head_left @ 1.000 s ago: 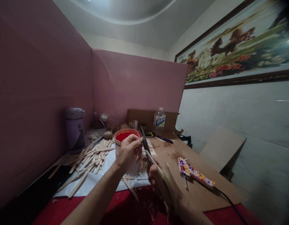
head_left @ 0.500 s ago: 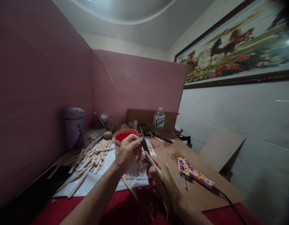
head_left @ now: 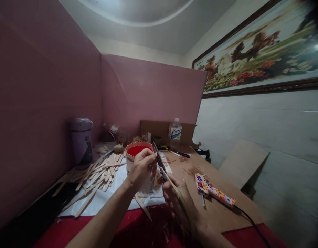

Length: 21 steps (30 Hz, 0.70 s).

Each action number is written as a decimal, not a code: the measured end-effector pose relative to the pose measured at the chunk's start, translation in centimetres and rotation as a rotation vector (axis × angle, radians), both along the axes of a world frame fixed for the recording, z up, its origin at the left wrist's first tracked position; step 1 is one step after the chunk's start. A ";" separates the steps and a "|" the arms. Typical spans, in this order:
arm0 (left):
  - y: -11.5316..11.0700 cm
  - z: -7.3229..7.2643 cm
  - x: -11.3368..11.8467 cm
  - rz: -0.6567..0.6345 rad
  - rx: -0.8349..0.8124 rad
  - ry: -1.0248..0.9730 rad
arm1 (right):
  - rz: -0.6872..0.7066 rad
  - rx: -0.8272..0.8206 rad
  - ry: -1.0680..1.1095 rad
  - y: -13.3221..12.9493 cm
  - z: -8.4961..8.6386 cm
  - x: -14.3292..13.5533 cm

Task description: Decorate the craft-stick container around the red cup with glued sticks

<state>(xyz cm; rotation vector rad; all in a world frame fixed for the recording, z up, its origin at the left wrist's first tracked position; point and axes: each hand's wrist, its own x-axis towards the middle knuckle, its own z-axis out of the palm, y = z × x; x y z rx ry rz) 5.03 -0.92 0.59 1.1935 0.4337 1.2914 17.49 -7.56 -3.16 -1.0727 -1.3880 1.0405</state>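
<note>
My left hand (head_left: 143, 163) is closed, its thumb and fingertips pinching a small pale piece of wood (head_left: 155, 154), mostly covered by the fingers. In my right hand (head_left: 181, 196) are scissors (head_left: 159, 157) with dark blades and pale handles, the blades pointing up and away from me. The blades lie right beside the pinched piece; whether they touch it I cannot make out. Just behind my left hand stands a round container (head_left: 129, 162) with a red inside and a scalloped rim of sticks, partly hidden.
A pile of flat wooden sticks (head_left: 104, 172) lies left on white paper (head_left: 68, 210). To the right, a flower-patterned glue gun (head_left: 213, 193) with a cord rests on brown board (head_left: 226, 218). Behind are a plastic bottle (head_left: 175, 132), a blue pen (head_left: 183, 154) and a purple cup (head_left: 81, 146).
The scissor handles and the fingers of my right hand have shifted slightly. My left hand has stayed almost in place with its small piece.
</note>
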 end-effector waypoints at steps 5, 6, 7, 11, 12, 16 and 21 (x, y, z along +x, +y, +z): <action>-0.2 0.2 -0.1 -0.051 0.008 -0.046 | -0.072 0.040 0.029 0.8 -0.9 0.1; -0.2 0.2 -0.2 -0.048 0.017 -0.045 | -0.109 0.052 0.012 1.2 -0.9 0.4; -0.2 0.2 -0.2 -0.039 0.024 -0.040 | -0.154 0.062 -0.019 1.7 -0.8 0.8; 0.0 0.3 -0.3 0.012 0.028 -0.024 | -0.382 0.056 -0.316 3.5 -0.4 3.0; 0.1 0.3 -0.3 0.024 0.028 -0.023 | -0.421 0.052 -0.441 3.7 -0.3 3.5; 0.3 0.2 -0.2 0.075 0.035 0.002 | -0.502 0.044 -0.955 3.7 -0.1 4.0; 0.4 0.1 -0.2 0.088 0.029 0.029 | -0.498 0.034 -1.310 3.4 0.3 2.4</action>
